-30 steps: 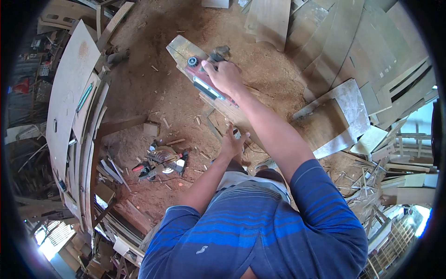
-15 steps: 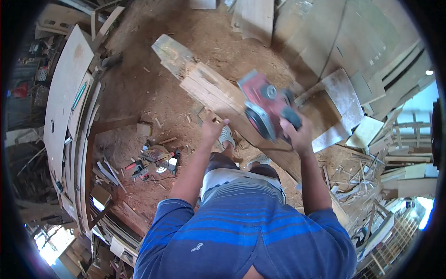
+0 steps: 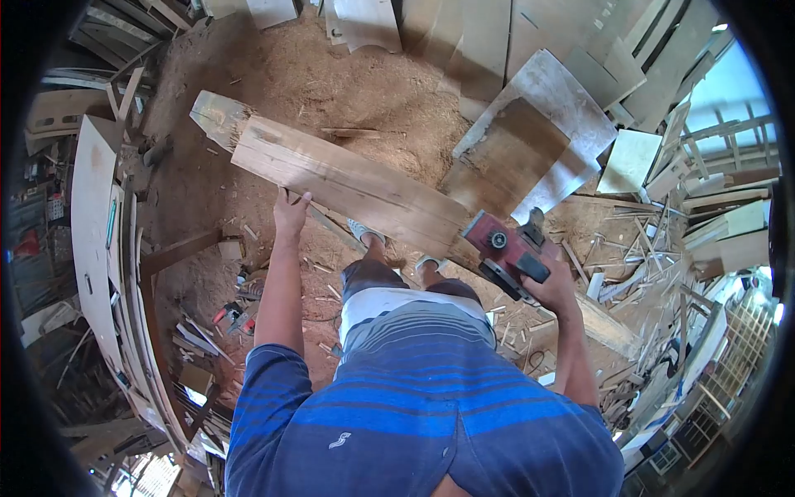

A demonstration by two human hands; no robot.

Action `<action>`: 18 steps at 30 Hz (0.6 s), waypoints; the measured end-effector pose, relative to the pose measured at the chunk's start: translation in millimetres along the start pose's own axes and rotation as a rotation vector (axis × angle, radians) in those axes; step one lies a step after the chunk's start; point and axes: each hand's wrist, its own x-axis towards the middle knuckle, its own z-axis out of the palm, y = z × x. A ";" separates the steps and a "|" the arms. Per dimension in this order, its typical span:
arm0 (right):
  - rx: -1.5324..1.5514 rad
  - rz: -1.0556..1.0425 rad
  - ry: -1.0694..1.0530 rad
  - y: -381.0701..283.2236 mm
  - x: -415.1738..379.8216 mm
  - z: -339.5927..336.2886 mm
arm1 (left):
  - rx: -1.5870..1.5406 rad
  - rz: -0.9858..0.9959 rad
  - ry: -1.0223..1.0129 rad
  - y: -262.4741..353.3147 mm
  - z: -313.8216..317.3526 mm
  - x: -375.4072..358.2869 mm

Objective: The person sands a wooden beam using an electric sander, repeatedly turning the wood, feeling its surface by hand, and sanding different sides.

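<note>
A wide wooden board (image 3: 356, 184) lies slantwise across a longer rough beam (image 3: 219, 116) in front of me. My left hand (image 3: 292, 211) is at the board's near edge, toward its left end, with the fingertips against the wood. My right hand (image 3: 551, 286) is wrapped round the rear handle of a red power planer (image 3: 505, 248). The planer sits at the right end of the board; its underside is hidden.
A power saw (image 3: 240, 313) stands on the floor at the left. Stacked boards (image 3: 99, 224) line the left side. Sheets of plywood (image 3: 571, 99) lie at the upper right, and scrap wood (image 3: 646, 248) litters the right.
The planer in my right hand, blurred before, is now sharp and at the board's right end. The view has shifted, and my left hand appears farther left along the board.
</note>
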 end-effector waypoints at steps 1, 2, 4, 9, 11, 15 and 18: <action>-0.004 -0.013 0.002 -0.7 4.2 2.1 | -0.042 0.000 0.006 -1.0 2.0 -1.1; 0.013 -0.026 -0.024 -4.8 9.5 3.3 | -0.085 -0.001 0.013 -2.6 3.8 -1.6; 0.044 -0.065 -0.079 -18.4 26.0 5.2 | -0.131 -0.020 0.033 2.8 5.5 -5.2; 0.016 -0.072 -0.214 -47.1 60.1 4.6 | 0.083 0.001 0.058 30.3 -0.5 -17.4; 0.021 -0.099 -0.235 -64.5 71.7 6.0 | 0.111 0.026 0.079 12.5 2.4 -6.6; -0.004 -0.114 -0.294 -95.4 95.5 17.2 | -0.036 0.007 0.031 -2.2 1.3 -1.3; -0.028 -0.160 -0.307 -118.5 111.2 26.6 | -0.043 0.087 0.046 7.1 2.1 -9.1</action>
